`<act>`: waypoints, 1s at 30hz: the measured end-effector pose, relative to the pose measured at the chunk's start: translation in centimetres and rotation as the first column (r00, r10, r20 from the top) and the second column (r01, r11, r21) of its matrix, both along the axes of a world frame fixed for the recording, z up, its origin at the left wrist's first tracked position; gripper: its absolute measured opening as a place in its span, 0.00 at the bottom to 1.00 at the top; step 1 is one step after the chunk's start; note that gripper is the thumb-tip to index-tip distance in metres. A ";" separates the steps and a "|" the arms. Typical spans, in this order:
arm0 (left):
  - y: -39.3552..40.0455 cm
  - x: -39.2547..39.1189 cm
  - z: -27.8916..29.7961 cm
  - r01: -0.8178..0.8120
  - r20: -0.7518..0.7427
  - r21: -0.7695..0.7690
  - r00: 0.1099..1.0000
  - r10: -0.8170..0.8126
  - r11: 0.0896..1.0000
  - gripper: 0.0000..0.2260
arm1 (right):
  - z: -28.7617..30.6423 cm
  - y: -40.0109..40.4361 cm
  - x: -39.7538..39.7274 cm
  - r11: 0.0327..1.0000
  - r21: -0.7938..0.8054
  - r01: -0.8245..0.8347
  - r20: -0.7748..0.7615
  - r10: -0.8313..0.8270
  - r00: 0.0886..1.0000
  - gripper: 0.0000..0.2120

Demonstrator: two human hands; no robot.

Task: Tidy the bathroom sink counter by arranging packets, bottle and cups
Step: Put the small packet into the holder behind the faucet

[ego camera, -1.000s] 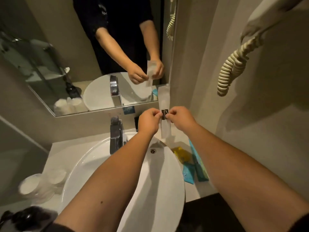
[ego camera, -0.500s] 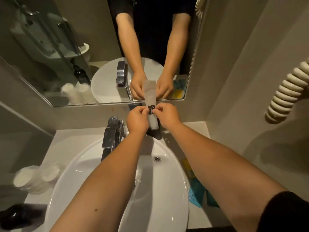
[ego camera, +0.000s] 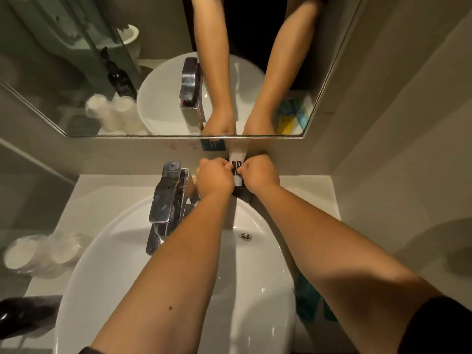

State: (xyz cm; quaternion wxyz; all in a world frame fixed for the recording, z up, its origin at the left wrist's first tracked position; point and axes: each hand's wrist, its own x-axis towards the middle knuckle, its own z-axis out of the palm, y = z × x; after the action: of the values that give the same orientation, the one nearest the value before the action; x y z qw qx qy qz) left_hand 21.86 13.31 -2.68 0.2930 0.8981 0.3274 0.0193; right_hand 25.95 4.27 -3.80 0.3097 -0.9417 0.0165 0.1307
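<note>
both hands are up at the back wall now, and i've got the white packet [ego camera: 237, 162] pinched between them, standing upright just behind the basin [ego camera: 178, 290] and right of the tap [ego camera: 167, 192]. my left hand [ego camera: 214, 176] has its fingers [ego camera: 226, 167] curled in, pinching the packet's left edge, and my right hand [ego camera: 260, 173] mirrors it on the right edge, knuckles up, thumbs tucked under where i can't see them. both forearms run long and nearly straight from the bottom of the view, converging on that one spot, wrists level. the packet's top leans on the wall under the mirror [ego camera: 178, 135], and its foot seems to meet a dark thing on the table [ego camera: 301, 190], though the hands hide the contact. my read: this is the placing step, so the trick is to keep the pinch light and even on both sides so the thin packet doesn't buckle, settle the bottom edge down first, let the top lean against the wall, then let go both sides together so it doesn't tip into the basin. the rest waits: the cups [ego camera: 38, 254] sit at the far left of the table, the dark bottle [ego camera: 23, 315] lies near the front left corner, and the teal packets [ego camera: 306, 295] sit just right of the basin under my right forearm
</note>
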 end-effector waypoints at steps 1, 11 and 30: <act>-0.1 0.0 0.0 0.002 -0.011 0.011 1.000 -0.002 1.000 0.11 | -0.2 0.0 0.0 1.000 -0.013 0.011 -0.004 -0.011 1.000 0.10; -0.2 -0.1 -0.1 -0.005 -0.023 -0.009 1.000 0.005 1.000 0.11 | -0.1 0.1 0.3 0.996 -0.087 0.012 -0.005 -0.012 1.000 0.11; -1.8 -6.9 4.0 0.278 0.046 0.011 0.960 -0.278 0.961 0.15 | 7.6 -7.3 -6.0 0.901 -0.407 -0.149 0.199 0.247 0.948 0.13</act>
State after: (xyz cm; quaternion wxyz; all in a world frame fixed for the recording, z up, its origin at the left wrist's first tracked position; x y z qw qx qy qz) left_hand 14.99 11.51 1.35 0.2984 0.9351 0.1911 0.0001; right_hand 19.90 -3.04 3.84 0.1026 -0.9896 -0.0930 0.0381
